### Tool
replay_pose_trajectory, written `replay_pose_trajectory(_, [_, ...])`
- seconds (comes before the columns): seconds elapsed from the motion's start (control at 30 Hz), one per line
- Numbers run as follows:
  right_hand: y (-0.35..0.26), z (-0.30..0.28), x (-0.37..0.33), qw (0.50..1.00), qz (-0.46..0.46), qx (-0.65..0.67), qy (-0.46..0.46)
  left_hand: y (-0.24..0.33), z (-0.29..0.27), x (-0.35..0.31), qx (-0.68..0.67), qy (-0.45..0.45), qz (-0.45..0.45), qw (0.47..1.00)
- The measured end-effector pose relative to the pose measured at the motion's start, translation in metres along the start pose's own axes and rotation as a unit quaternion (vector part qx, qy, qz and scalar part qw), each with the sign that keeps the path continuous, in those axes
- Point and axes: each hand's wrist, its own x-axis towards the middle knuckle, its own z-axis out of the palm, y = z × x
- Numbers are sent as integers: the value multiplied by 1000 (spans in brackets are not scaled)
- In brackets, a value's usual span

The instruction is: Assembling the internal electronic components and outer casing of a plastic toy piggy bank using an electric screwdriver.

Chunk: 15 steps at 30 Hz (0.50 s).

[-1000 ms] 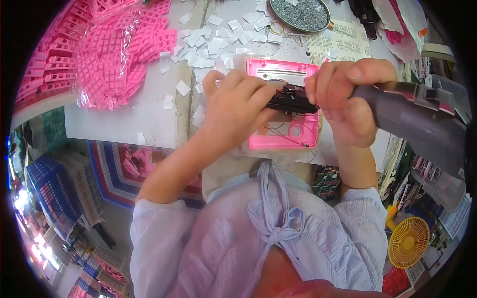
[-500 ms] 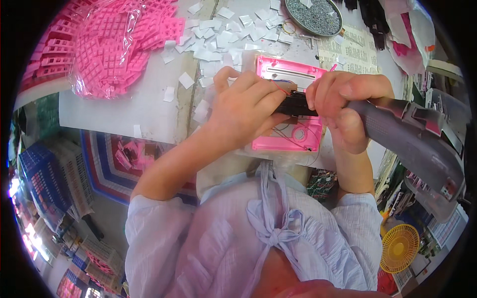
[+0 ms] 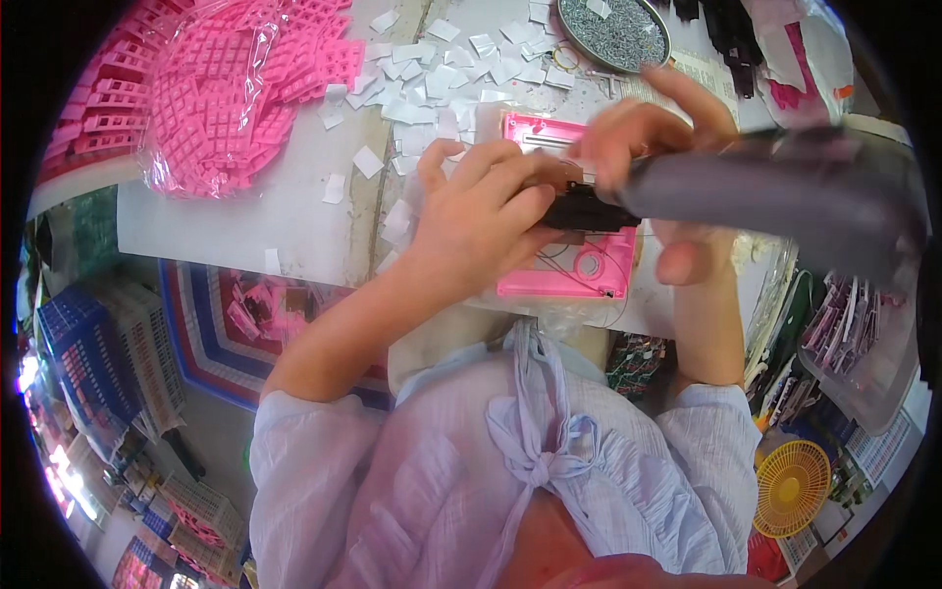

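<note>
In front of me lies a pink plastic casing [image 3: 613, 263] with thin wires inside. My left hand [image 3: 481, 201] is closed on a black plastic part [image 3: 589, 210] over the casing, its fingertips bent round the part's left end. My right hand [image 3: 657, 137] grips the front of a dark grey electric screwdriver [image 3: 775, 191], with one finger raised off it. The screwdriver lies nearly level, its front end close to the black part and its rear toward the right. Motion blurs the tool and this hand, and the bit does not show.
A round dish of small screws [image 3: 618, 34] stands at the back, beside scattered white paper pieces [image 3: 471, 74]. A plastic bag of pink grid parts [image 3: 226, 98] fills the back left. A yellow basket [image 3: 793, 489] is at the lower right, a striped tub [image 3: 211, 334] at the left.
The screwdriver's rear end has swung up from a downward slant to nearly level. My right hand's fingers have shifted and one has lifted. My left hand stays about where it was.
</note>
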Motion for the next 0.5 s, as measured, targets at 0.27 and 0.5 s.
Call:
replay_pose_trajectory(0.27, [8,-38,-34,884,26,-453,-108,-2,-8,5,-68,-32,-126,989])
replay_pose_trajectory(0.5, [18,-59,22,888,283,-342,-120,10,-4,-1,-56,-14,-134,989])
